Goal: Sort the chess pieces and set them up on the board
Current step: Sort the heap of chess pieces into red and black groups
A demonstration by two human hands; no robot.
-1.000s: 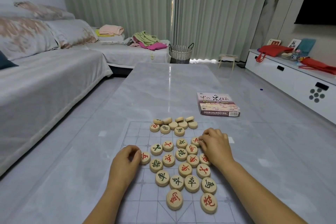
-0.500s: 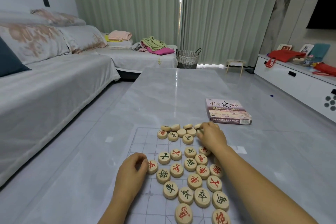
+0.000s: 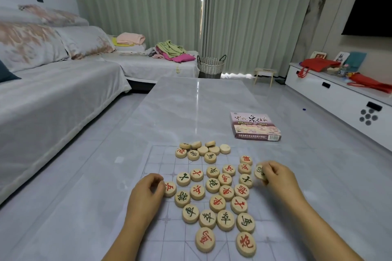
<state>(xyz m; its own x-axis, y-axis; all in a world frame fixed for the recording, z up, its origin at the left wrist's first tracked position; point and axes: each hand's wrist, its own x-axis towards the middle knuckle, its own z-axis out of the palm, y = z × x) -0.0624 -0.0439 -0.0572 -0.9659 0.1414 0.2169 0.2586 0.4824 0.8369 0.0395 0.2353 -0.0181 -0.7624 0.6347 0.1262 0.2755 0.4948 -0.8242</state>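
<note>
A person's 2 hands work over a translucent gridded board (image 3: pixel 161 164) lying flat on a grey marble-look table (image 3: pixel 191 101). The right hand (image 3: pixel 277 178), at the board's right edge, pinches a round wooden piece (image 3: pixel 259 172) between thumb and curled fingers, holding it tilted with its dark character facing left. The left hand (image 3: pixel 146 193) rests at the board's left side with fingers curled under, its thumb side against a red-marked piece (image 3: pixel 170 189). Whether it grips that disc or only touches it cannot be told from this angle.

Between the hands, a loose spread of 22 discs (image 3: pixel 218 203), that red-marked one among them, lies face up on the grid, red and dark characters mixed. A tighter cluster of 9 discs (image 3: pixel 202 150) sits at the board's far edge, several blank side up and some overlapping.

A pink Chinese chess box (image 3: pixel 255 126) lies on the table beyond the board, to the right. A grey-covered sofa (image 3: pixel 53 91) runs along the left, a woven basket (image 3: pixel 211 65) stands by the curtains, and a white cabinet (image 3: pixel 339 99) lines the right wall.
</note>
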